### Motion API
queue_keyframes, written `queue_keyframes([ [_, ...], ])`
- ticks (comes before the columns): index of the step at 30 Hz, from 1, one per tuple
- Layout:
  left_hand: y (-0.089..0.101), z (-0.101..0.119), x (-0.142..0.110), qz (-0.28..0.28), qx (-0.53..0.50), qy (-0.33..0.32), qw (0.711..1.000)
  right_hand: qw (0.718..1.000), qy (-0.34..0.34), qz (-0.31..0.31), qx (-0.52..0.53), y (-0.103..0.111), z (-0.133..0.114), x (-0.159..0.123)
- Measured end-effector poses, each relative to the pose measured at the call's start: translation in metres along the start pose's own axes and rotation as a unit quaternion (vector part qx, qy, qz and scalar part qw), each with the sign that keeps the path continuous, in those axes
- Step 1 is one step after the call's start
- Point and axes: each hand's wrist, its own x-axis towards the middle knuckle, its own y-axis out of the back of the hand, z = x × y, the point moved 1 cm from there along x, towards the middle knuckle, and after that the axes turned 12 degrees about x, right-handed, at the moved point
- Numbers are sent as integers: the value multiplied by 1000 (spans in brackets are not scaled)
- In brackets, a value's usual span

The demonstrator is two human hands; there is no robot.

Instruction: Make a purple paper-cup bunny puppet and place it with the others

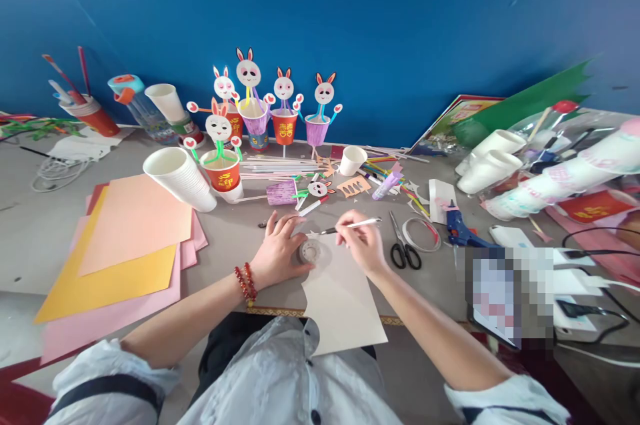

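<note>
In the head view, a sheet of white paper (345,308) lies at the table's front edge and hangs partly over it. My left hand (283,248), with a red bead bracelet (245,283) at the wrist, grips a small round whitish disc (311,251) at the paper's upper left. Between the fingers of my right hand (363,243) is a white pen (367,222). Its dark tip points left, close to the disc's upper edge; whether it touches the paper I cannot tell. Black-handled scissors (405,253) lie open right of my right hand.
Rabbit-faced paper cups (221,171) stand along the blue wall. Coloured paper sheets (135,225) and stacked white cups (183,178) occupy the left. On the right are a tape roll (421,234), a blue glue gun (460,228), a phone (495,308) and cables.
</note>
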Motion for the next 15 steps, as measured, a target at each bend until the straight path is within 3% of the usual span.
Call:
queue_keyframes([
  [2, 0, 0, 0, 2, -4, -1, 1000, 994, 75, 38, -77, 18, 1, -7],
  [5, 1, 2, 1, 6, -12, -4, 1000, 947, 142, -15, -287, 42, 7, -17],
  [8, 6, 4, 1, 20, -21, -9, 1000, 866, 102, -73, -484, 60, 16, -29],
  [10, 13, 6, 4, 29, -20, -15, 999, 824, 66, -90, -556, 68, 20, -35],
  [15, 35, 23, 42, 43, 42, -48, 997, 781, 51, -81, -616, 83, 20, -42],
])
